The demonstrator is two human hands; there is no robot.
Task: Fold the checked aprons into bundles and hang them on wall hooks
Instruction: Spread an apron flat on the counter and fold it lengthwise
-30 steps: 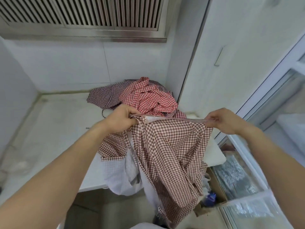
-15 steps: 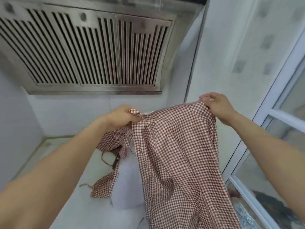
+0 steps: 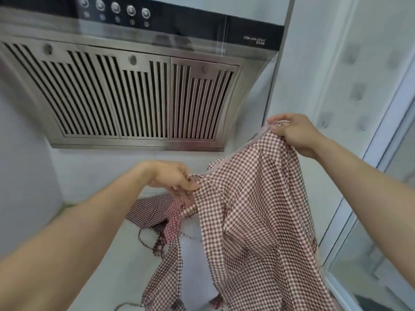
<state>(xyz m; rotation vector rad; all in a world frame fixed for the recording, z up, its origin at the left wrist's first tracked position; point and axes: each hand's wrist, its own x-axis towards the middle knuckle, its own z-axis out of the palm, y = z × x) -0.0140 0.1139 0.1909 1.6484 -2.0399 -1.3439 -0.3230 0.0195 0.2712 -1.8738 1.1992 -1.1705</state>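
Brown checked apron (image 3: 251,221) held up below range hood (image 3: 139,97). Left hand (image 3: 173,178) pinches top edge; right hand (image 3: 292,131) grips raised corner. Hem cut off below; wall hooks (image 3: 357,90) blurred.

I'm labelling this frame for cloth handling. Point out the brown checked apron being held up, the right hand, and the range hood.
brown checked apron (image 3: 253,221): head view, middle of the hanging cloth.
right hand (image 3: 292,132): head view, back of the hand.
range hood (image 3: 139,97): head view, slatted metal grille.
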